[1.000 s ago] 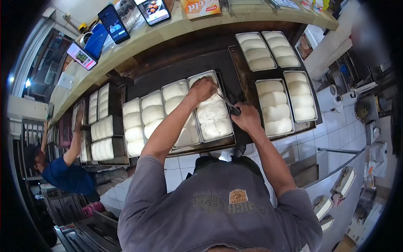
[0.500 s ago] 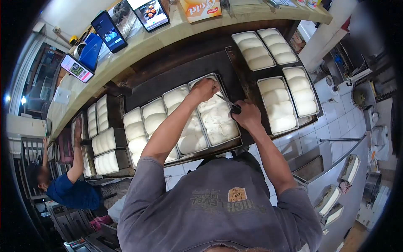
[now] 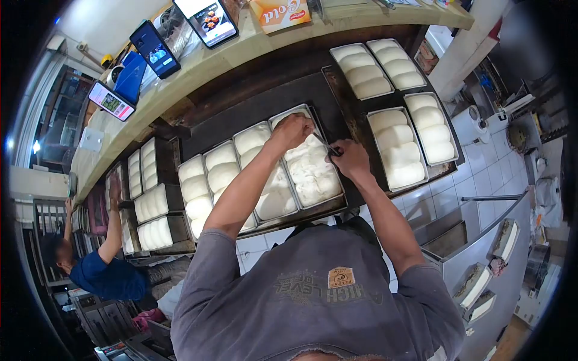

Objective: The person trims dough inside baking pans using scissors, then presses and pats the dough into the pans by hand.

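Note:
My right hand (image 3: 351,160) grips a pair of scissors (image 3: 335,151) by the dark handles, the blades pointing up and left over a dough loaf (image 3: 310,174). This loaf fills the rightmost tin of a row, and its top is rough and broken up, unlike the smooth loaves around it. At its far end, my left hand (image 3: 292,130) is closed with bent fingers, close to the scissor tips. Whatever those fingers pinch is hidden. Beside it on the left, another dough loaf (image 3: 278,191) lies partly under my left forearm.
Smooth dough loaves in tins (image 3: 396,144) stand on a dark tray to the right. More tins (image 3: 150,206) sit at left, where a co-worker (image 3: 108,274) reaches in. Phones (image 3: 155,49) and an orange box (image 3: 280,14) rest on the wooden shelf (image 3: 241,55) behind.
My right hand and the scissors have shifted slightly up and left, and the scissors' angle has changed a little. My left hand stays at the loaf's far end. The view has moved slightly.

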The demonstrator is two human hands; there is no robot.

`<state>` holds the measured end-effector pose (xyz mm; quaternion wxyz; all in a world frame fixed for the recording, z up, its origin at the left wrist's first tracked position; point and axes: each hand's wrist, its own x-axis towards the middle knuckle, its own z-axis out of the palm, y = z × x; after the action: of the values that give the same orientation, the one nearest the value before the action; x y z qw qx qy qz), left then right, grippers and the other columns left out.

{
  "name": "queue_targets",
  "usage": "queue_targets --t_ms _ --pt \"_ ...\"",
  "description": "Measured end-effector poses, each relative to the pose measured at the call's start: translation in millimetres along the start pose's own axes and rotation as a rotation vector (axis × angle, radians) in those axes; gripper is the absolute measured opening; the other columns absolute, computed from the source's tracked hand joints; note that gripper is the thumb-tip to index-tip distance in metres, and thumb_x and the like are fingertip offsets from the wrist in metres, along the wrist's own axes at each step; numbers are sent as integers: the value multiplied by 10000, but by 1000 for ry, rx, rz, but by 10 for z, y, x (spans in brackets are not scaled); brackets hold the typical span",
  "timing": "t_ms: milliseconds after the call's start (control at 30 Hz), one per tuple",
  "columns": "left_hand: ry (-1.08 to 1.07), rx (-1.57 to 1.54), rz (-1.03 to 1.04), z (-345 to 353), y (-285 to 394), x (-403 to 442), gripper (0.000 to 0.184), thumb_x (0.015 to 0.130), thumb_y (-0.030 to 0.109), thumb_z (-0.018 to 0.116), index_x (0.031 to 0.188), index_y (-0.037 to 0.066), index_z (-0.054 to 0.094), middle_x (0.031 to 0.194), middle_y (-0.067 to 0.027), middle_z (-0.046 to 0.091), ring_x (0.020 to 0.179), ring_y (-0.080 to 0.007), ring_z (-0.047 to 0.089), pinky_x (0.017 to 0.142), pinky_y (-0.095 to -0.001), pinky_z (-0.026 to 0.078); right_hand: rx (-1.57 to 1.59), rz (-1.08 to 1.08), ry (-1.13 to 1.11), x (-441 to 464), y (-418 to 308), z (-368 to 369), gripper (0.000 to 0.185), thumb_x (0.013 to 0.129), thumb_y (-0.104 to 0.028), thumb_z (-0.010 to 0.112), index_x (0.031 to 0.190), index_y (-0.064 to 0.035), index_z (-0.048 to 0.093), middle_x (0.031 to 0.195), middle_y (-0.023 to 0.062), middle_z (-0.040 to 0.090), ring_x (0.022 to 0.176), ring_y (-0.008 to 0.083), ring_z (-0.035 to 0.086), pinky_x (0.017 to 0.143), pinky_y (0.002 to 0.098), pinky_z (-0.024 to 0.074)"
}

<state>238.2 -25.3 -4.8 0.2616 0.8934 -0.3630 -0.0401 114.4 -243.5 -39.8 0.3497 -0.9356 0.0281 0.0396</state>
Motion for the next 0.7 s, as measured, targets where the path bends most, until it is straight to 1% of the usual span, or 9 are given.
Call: queue_targets --t_ms 200,333,367,500,533,667,700 --pt "93 -104 -101 -30 141 -86 114 919 93 655 982 72 748 922 -73 738 776 -307 674 783 -407 535 90 111 -30 -151 -143 -236 414 770 -308 838 1138 -131 769 1027 110 777 936 369 725 810 463 579" --pt "134 -76 -269 -15 136 -191 145 939 145 643 1020 86 749 952 -80 741 825 -312 680 828 -421 531 -5 14 91 -313 -20 -336 415 772 -310 834 1146 -141 771 1029 105 777 936 377 724 805 474 578" --pt "133 -76 -270 6 132 -222 145 939 145 643 1020 86 749 952 -80 741 825 -312 680 828 -421 531 -4 15 90 -351 14 -331 415 772 -310 834 1146 -141 771 1029 105 777 936 377 724 805 474 578" --pt "37 -50 -25 85 121 -318 166 950 195 631 1012 109 760 969 -87 740 877 -309 684 870 -432 530 -49 -119 154 -445 139 -278 446 744 -296 869 1126 -87 774 1079 120 762 957 356 715 847 429 556" --pt "36 -50 -23 118 114 -315 166 950 195 631 1012 109 760 969 -87 740 877 -309 684 870 -432 530 -48 -117 156 -455 148 -285 446 744 -296 869 1126 -87 774 1079 120 762 957 356 715 847 429 556" --pt "74 152 15 261 93 -278 185 956 201 615 986 99 767 990 -93 736 908 -312 688 879 -427 539 -56 -38 117 -467 164 -317 434 750 -302 865 1117 -88 772 1093 122 758 962 369 713 854 444 558" --pt "71 150 16 286 89 -290 185 956 201 615 986 99 767 990 -93 736 908 -312 688 879 -427 539 -56 -35 117 -491 178 -318 434 750 -302 865 1117 -88 772 1093 122 758 962 369 713 854 444 558"
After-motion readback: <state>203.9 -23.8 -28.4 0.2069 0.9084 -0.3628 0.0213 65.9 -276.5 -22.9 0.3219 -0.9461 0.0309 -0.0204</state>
